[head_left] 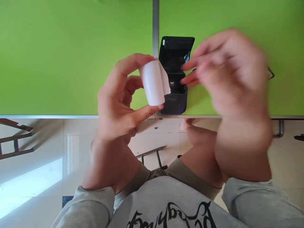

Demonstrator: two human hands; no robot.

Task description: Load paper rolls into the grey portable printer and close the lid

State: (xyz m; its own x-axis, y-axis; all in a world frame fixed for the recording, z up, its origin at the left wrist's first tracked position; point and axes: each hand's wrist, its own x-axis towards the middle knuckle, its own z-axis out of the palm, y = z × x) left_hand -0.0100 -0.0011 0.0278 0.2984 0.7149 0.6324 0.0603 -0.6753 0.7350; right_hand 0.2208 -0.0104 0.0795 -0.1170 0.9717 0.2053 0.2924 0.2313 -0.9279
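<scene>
My left hand [118, 95] grips a small white paper roll [153, 84] between the thumb at its lower end and fingers at its upper end. A loose flap of paper stands out from the roll's right side. Behind it on the table, a small black printer [174, 104] lies with its lid [177, 50] swung up, showing the dark inside. The roll hides part of the printer's left side. My right hand [230, 72] hovers to the right of the printer, blurred by motion. Its fingertips point left, spread apart, and I see nothing held in them.
The green table [71, 38] has a metal seam strip [155, 28] and a metal front edge. A dark-edged object [270, 73] is mostly hidden behind my right hand. Below are my legs, the tiled floor and the metal legs [150, 152] of a stool or similar frame.
</scene>
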